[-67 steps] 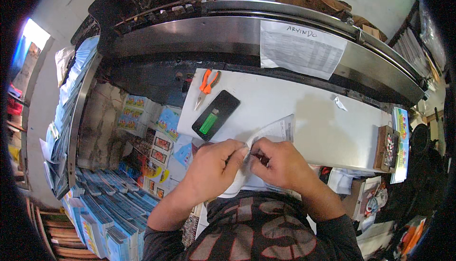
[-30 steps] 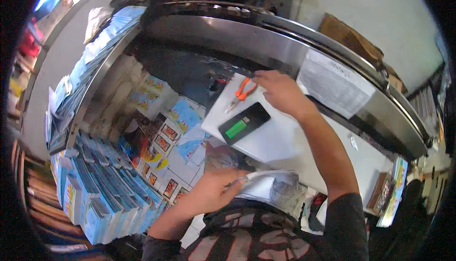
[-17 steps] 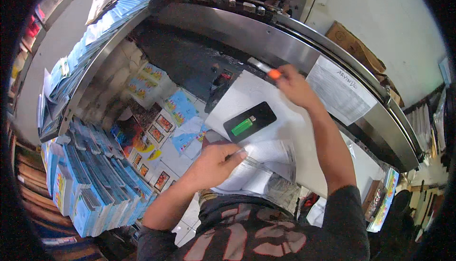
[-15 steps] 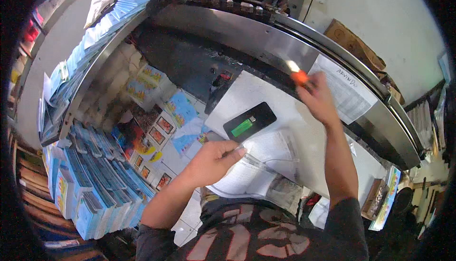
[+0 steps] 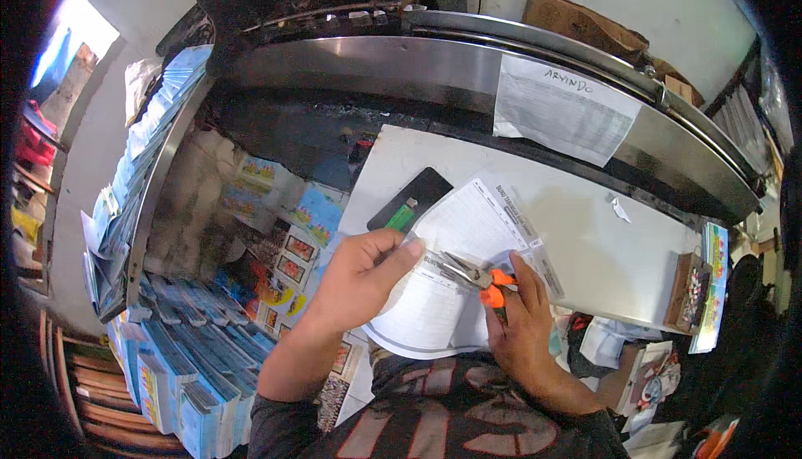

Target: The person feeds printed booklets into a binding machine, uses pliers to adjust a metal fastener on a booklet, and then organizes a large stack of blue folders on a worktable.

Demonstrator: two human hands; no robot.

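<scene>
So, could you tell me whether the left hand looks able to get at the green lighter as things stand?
Probably yes: the green lighter lies on the black phone, just beyond the left hand, its upper end uncovered, though that hand holds the papers and would likely have to let go first.

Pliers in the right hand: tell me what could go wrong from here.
The pliers point toward the left hand, so a slip might nip it. They could crease or tear the curved paper. The green lighter, on the black phone near that hand, might get knocked off.
</scene>
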